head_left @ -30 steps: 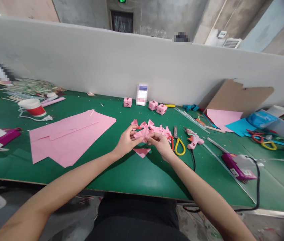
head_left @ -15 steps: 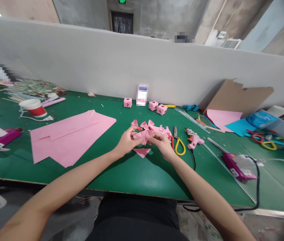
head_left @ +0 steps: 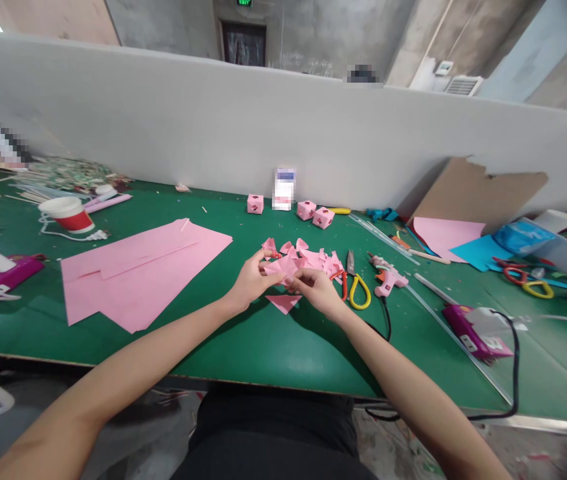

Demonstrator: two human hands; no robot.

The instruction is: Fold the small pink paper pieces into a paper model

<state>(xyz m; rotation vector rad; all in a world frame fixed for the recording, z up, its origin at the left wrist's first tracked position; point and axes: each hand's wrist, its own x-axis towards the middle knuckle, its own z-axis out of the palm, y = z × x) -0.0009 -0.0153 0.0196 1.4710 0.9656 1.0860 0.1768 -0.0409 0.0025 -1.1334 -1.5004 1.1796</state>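
Over the middle of the green table, both hands hold one small folded piece of pink paper (head_left: 279, 267). My left hand (head_left: 252, 279) grips its left side between thumb and fingers. My right hand (head_left: 316, 285) pinches its lower right edge. Just below them a pink paper triangle (head_left: 284, 304) lies flat on the table. Behind the hands is a heap of pink paper scraps (head_left: 321, 259), partly hidden by the fingers. Scissors (head_left: 359, 292) with red and yellow handles lie right of my right hand.
Three pink paper cubes (head_left: 255, 204) stand at the back, around a blurred upright card (head_left: 284, 189). Large pink sheets (head_left: 138, 280) lie on the left, near a red and white cup (head_left: 71, 217). A pink glue gun (head_left: 389, 280) and a purple power strip (head_left: 473, 333) are on the right.
My right hand has shifted slightly left and down along the paper, its fingers now closer together at the lower edge. My left hand has hardly moved.
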